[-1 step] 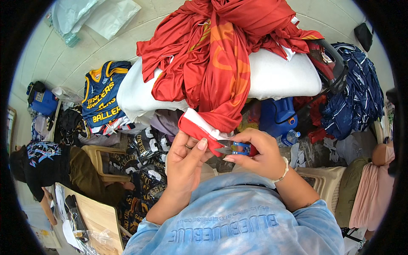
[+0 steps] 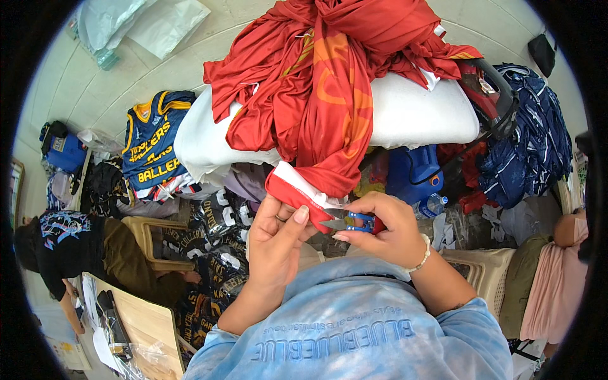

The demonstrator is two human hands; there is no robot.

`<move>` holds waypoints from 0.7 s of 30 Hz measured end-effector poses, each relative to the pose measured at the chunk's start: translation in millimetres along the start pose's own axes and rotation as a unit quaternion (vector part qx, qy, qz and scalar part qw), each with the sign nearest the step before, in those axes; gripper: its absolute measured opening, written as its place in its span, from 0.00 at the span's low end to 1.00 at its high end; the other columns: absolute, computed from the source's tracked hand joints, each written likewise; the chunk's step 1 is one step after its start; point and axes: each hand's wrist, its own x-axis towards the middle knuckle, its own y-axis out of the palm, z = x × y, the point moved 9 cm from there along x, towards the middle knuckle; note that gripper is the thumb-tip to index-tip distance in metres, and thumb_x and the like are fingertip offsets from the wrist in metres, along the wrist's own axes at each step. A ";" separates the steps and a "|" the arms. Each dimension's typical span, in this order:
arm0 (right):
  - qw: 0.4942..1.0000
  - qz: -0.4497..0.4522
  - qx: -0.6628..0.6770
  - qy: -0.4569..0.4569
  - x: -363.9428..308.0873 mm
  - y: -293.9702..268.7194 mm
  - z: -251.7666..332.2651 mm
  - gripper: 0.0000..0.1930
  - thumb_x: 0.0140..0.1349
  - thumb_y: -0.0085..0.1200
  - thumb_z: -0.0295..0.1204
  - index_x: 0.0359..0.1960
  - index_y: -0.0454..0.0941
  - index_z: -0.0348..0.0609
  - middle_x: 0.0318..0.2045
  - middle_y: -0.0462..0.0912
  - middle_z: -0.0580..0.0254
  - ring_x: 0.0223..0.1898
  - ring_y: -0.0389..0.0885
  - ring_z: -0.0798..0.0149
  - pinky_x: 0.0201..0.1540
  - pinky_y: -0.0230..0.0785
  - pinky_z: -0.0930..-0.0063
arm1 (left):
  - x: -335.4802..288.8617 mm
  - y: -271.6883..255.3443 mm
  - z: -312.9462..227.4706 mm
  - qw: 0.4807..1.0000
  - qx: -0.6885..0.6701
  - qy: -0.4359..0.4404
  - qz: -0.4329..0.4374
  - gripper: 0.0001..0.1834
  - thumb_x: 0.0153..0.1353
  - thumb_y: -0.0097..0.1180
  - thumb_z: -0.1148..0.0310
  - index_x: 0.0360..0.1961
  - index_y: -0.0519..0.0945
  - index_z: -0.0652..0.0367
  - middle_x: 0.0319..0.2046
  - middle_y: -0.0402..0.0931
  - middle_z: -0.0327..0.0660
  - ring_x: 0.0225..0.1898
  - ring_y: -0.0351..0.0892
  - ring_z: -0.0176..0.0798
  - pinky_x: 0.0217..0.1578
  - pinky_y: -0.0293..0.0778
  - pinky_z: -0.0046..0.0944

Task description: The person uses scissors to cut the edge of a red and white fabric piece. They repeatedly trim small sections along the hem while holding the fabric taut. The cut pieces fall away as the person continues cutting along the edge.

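1. I've got my left hand [image 2: 277, 237] pinching the white-banded hem of the red jersey fabric [image 2: 297, 190], thumb pressed on top, just below the white padded board [image 2: 418, 114].
2. My right hand [image 2: 386, 231] is closed round the small blue-handled thread snips [image 2: 348, 221], blades parted at the hem.
3. To do it well, I'd keep the cloth taut and nip only loose thread.

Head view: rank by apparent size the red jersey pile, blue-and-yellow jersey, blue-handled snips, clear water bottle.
1. red jersey pile, by far the largest.
2. blue-and-yellow jersey.
3 and 4. blue-handled snips in the right hand and clear water bottle look alike; the snips are nearer the camera, so no ranking.
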 end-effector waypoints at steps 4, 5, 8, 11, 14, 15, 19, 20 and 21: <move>0.995 -0.021 -0.082 -0.045 0.9 -4.3 11.7 0.17 0.45 0.71 0.33 0.35 0.79 0.42 0.21 0.77 0.63 0.20 0.75 0.66 0.23 0.68 0.75 | -0.1 -0.5 -1.2 1.000 0.007 0.009 0.000 0.24 0.64 0.48 0.77 0.61 0.61 0.65 0.52 0.72 0.49 0.52 0.76 0.43 0.51 0.75 0.44; 0.993 -0.030 -0.090 -0.065 1.5 -5.3 14.9 0.17 0.44 0.71 0.33 0.34 0.78 0.41 0.21 0.77 0.63 0.20 0.76 0.65 0.23 0.68 0.75 | 0.4 0.1 -1.4 1.000 0.009 0.011 0.001 0.24 0.64 0.48 0.77 0.61 0.61 0.65 0.52 0.72 0.49 0.52 0.75 0.43 0.51 0.75 0.44; 0.986 -0.044 -0.120 -0.109 5.8 -6.2 18.7 0.17 0.44 0.71 0.33 0.33 0.78 0.40 0.21 0.78 0.62 0.21 0.77 0.63 0.24 0.69 0.74 | 5.5 1.1 -1.9 1.000 0.007 0.014 0.002 0.24 0.64 0.49 0.77 0.61 0.61 0.65 0.52 0.72 0.48 0.52 0.75 0.43 0.51 0.75 0.44; 0.979 -0.045 -0.134 -0.148 6.5 -6.0 23.5 0.16 0.46 0.69 0.32 0.33 0.78 0.38 0.22 0.78 0.61 0.22 0.77 0.62 0.25 0.70 0.73 | 6.3 1.6 -2.2 1.000 0.009 0.012 0.001 0.24 0.64 0.49 0.77 0.61 0.61 0.65 0.52 0.72 0.48 0.52 0.75 0.42 0.51 0.74 0.44; 0.991 -0.029 -0.104 -0.076 5.1 -8.3 10.6 0.14 0.52 0.66 0.31 0.35 0.77 0.38 0.25 0.78 0.60 0.24 0.77 0.64 0.28 0.70 0.75 | 5.5 -1.7 -2.1 0.999 0.025 0.016 -0.015 0.26 0.64 0.49 0.76 0.62 0.59 0.66 0.53 0.71 0.49 0.52 0.76 0.42 0.49 0.77 0.42; 0.997 -0.026 -0.070 -0.021 3.2 -9.9 0.5 0.13 0.54 0.64 0.31 0.37 0.76 0.37 0.27 0.78 0.60 0.26 0.77 0.66 0.30 0.70 0.75 | 5.4 -3.3 -2.0 0.999 0.029 0.018 -0.021 0.27 0.64 0.48 0.76 0.63 0.58 0.66 0.54 0.71 0.50 0.51 0.76 0.42 0.47 0.78 0.42; 0.983 -0.069 0.142 0.098 6.1 -6.2 -36.6 0.16 0.59 0.60 0.31 0.44 0.71 0.38 0.35 0.74 0.63 0.34 0.72 0.72 0.39 0.67 0.77 | 6.2 -7.2 -4.6 0.999 0.032 0.035 -0.023 0.24 0.65 0.49 0.73 0.61 0.61 0.67 0.53 0.71 0.49 0.52 0.76 0.41 0.50 0.74 0.41; 0.971 -0.054 0.182 0.142 3.3 -1.6 -44.6 0.20 0.56 0.63 0.32 0.46 0.68 0.39 0.37 0.70 0.65 0.38 0.68 0.73 0.42 0.65 0.78 | 7.1 -8.8 -6.1 0.998 0.039 0.043 -0.026 0.24 0.65 0.49 0.72 0.61 0.63 0.67 0.53 0.72 0.48 0.52 0.76 0.40 0.51 0.73 0.41; 0.977 -0.052 0.162 0.125 4.6 -0.1 -43.2 0.21 0.55 0.64 0.32 0.46 0.69 0.39 0.36 0.71 0.65 0.38 0.68 0.74 0.41 0.65 0.78 | 7.5 -10.9 -7.3 0.997 0.050 0.048 -0.033 0.23 0.65 0.49 0.71 0.60 0.64 0.67 0.52 0.73 0.48 0.52 0.75 0.40 0.52 0.73 0.40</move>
